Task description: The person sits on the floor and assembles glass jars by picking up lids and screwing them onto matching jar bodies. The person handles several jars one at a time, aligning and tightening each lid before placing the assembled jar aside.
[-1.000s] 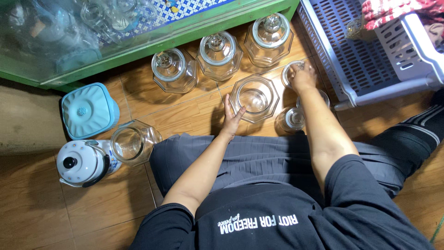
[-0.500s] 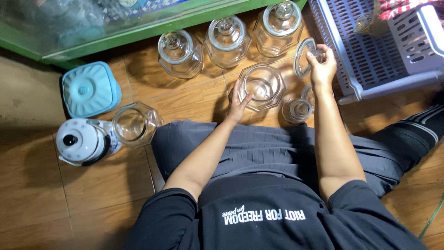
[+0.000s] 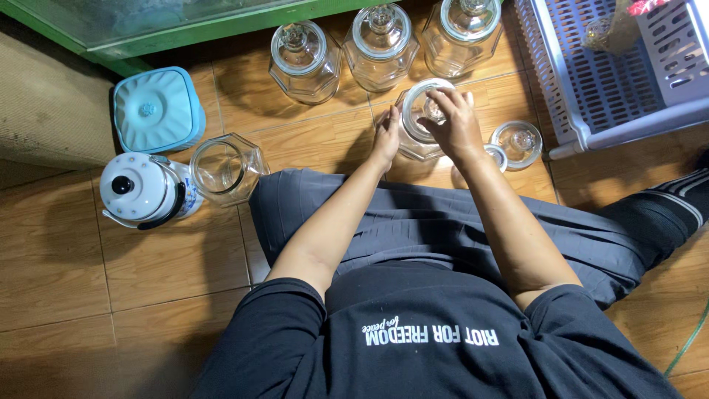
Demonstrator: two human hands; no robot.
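Over the jar (image 3: 413,144), right hand (image 3: 452,125) (earlier aside) now sets lid (image 3: 428,100).

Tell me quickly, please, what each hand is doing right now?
Left hand: open, resting against the side of the glass jar.
Right hand: closed on the glass lid, over the jar's mouth.

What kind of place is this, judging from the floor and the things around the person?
Probably a home, perhaps near a kitchen. The person sits on a brown tile floor beside a green glass-fronted cabinet, with lidded glass jars in a row, a white kettle and a plastic basket.
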